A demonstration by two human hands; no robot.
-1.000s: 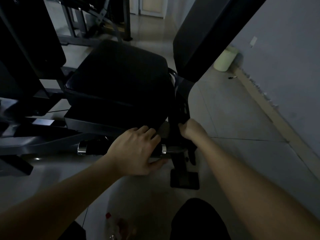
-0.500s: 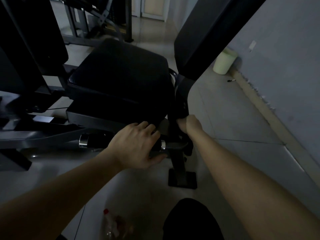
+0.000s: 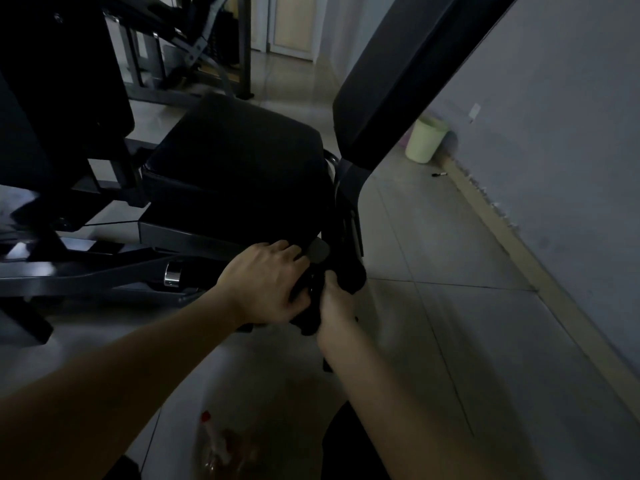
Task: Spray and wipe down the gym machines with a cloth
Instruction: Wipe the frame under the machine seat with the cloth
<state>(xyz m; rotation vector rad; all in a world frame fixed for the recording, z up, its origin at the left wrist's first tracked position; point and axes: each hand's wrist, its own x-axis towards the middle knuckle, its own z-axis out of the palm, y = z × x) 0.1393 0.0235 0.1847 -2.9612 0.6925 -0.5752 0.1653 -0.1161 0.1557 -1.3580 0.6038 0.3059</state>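
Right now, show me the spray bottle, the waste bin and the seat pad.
spray bottle [image 3: 215, 445]: head view, its clear body on the floor.
waste bin [image 3: 424, 144]: head view, its pale front wall.
seat pad [image 3: 235, 168]: head view, its black top surface.

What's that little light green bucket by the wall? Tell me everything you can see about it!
The bucket is a pale green round bin, wider at its rim than at its base, and looks like plastic. It stands upright on the tiled floor close to the grey wall, right of the tilted black back pad. Its inside is not visible. A small dark pen-like thing lies on the floor nearby, apart from it.
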